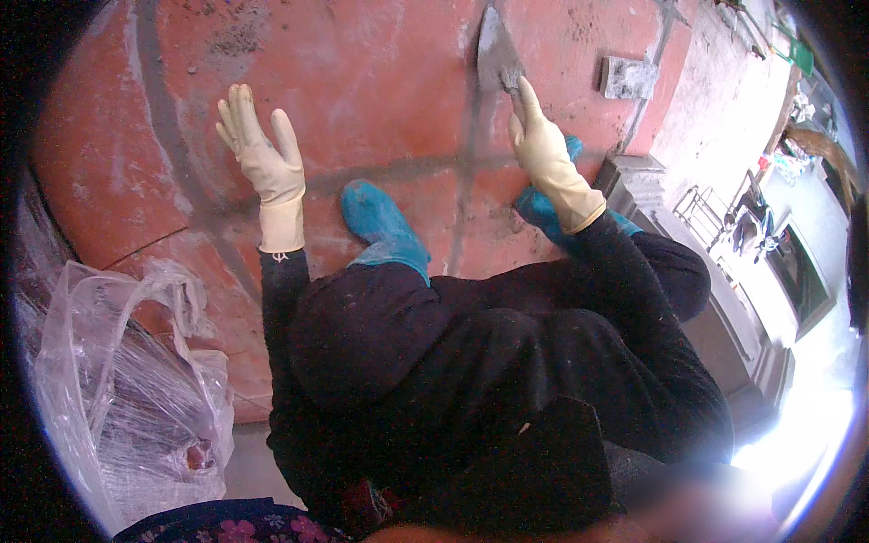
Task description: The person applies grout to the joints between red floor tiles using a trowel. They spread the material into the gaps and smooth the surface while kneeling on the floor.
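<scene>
My right hand (543, 154), in a cream rubber glove, grips the handle of a pointed metal trowel (496, 50). The trowel's blade lies flat along a grey mortar joint (471, 136) between large red floor tiles (362, 81). My left hand (258, 154), gloved the same way, hovers over a red tile with its fingers spread and nothing in it. I am squatting in dark clothes, with blue boots (385, 222) planted on the tiles between my arms.
A clear plastic bag (136, 389) lies crumpled at the lower left. A grey stone block (629, 77) sits on the tiles at the upper right, near a grey ledge (638, 181). Beyond the ledge the drop shows a street far below.
</scene>
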The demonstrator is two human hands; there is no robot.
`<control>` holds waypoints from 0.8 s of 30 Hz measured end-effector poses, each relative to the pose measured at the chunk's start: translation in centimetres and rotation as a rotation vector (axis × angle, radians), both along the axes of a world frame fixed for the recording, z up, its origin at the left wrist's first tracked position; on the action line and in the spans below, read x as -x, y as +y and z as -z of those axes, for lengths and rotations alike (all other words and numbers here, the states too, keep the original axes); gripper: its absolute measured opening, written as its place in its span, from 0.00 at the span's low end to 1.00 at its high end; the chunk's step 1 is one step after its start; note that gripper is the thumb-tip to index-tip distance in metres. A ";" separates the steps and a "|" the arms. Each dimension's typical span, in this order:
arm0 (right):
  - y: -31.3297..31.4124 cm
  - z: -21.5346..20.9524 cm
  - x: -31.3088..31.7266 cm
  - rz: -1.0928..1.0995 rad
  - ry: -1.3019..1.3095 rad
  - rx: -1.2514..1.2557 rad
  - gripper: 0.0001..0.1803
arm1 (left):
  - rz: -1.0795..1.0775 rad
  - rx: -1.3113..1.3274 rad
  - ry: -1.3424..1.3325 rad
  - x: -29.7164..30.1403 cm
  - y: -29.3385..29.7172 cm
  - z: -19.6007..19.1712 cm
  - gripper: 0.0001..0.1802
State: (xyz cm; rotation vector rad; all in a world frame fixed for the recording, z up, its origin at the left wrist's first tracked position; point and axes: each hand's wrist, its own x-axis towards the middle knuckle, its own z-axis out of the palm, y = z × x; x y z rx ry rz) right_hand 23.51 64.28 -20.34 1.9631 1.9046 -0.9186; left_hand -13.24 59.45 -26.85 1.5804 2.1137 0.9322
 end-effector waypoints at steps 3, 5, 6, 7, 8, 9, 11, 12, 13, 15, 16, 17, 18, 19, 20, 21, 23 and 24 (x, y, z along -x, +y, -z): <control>-1.2 -0.3 -0.1 0.031 -0.059 0.109 0.38 | 0.006 0.000 0.003 0.0 0.0 0.0 0.31; -2.2 -0.3 -0.3 0.012 -0.002 0.081 0.38 | 0.011 0.005 0.007 -0.1 0.0 0.0 0.31; -2.7 -0.1 -0.5 -0.014 0.014 0.047 0.38 | 0.013 0.007 0.010 -0.1 -0.1 0.0 0.31; -3.3 0.1 -0.8 -0.018 0.019 0.052 0.39 | 0.015 0.010 0.013 -0.1 -0.1 0.0 0.31; -3.9 0.4 -1.1 -0.023 0.025 0.058 0.39 | 0.017 0.009 0.013 -0.1 -0.1 0.0 0.31; -4.6 0.7 -1.4 -0.008 0.051 0.024 0.38 | 0.018 0.009 0.013 -0.1 -0.1 0.0 0.31; -5.9 1.4 -2.0 0.010 0.117 -0.054 0.37 | 0.020 0.007 0.019 0.0 -0.1 0.0 0.31; -6.5 1.7 -2.2 -0.015 0.095 -0.039 0.37 | 0.021 0.006 0.024 0.0 -0.2 0.1 0.31; -7.0 1.9 -2.4 -0.052 0.086 -0.035 0.37 | 0.023 0.005 0.030 0.1 -0.2 0.1 0.31; -7.9 2.1 -2.6 -0.081 0.120 -0.051 0.37 | 0.026 0.004 0.031 0.1 -0.2 0.1 0.31; -8.3 2.1 -2.5 -0.074 0.164 -0.071 0.37 | 0.025 0.008 0.028 0.1 -0.3 0.1 0.31; -8.6 1.8 -2.4 -0.046 0.175 -0.068 0.37 | 0.028 0.010 0.029 0.1 -0.3 0.0 0.31; -8.9 1.6 -2.2 -0.018 0.187 -0.064 0.37 | 0.029 0.017 0.027 0.1 -0.3 0.0 0.31; -9.2 1.1 -2.1 0.030 0.165 -0.034 0.37 | 0.033 0.027 0.029 0.0 -0.3 0.0 0.31; -9.5 0.8 -1.9 0.063 0.151 -0.025 0.37 | 0.041 0.026 0.027 0.0 -0.3 0.0 0.31; -9.8 0.4 -1.7 0.074 0.124 0.008 0.37 | 0.049 0.024 0.031 0.0 -0.2 0.1 0.31; -10.5 0.0 -1.3 0.049 0.098 0.006 0.37 | 0.068 0.022 0.038 0.0 0.0 0.1 0.31; -10.8 -0.2 -1.1 0.065 0.088 0.016 0.38 | 0.076 0.023 0.042 0.1 0.2 0.2 0.31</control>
